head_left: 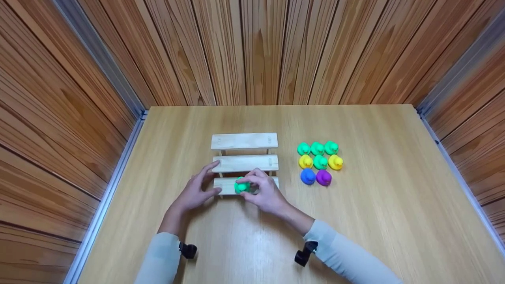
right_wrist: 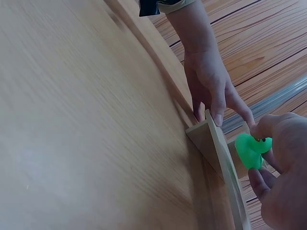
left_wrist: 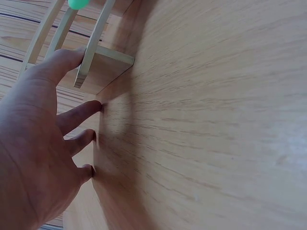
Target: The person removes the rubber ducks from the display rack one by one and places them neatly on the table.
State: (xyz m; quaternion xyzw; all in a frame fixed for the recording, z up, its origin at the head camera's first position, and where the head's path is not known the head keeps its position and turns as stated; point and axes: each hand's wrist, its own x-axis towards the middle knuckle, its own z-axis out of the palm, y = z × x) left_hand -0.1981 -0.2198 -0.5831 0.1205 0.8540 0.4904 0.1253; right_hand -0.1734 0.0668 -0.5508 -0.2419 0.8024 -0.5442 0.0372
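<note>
On table [head_left: 386, 205], right hand [head_left: 266, 193] pinches green duck [head_left: 241, 186] over the lowest step [head_left: 227, 185].

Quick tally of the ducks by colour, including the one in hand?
Green ducks: 5, four in the cluster on the table and one held by the right hand at the lowest step of the wooden stand
Yellow ducks: 2
Blue duck: 1
Purple duck: 1
Total: 9

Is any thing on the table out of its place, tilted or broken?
Nothing stands out. The wooden step rack stands straight, the eight toy ducks sit in tidy rows beside it, and the right hand holds a green duck at the lowest step while the left hand steadies it.
</note>
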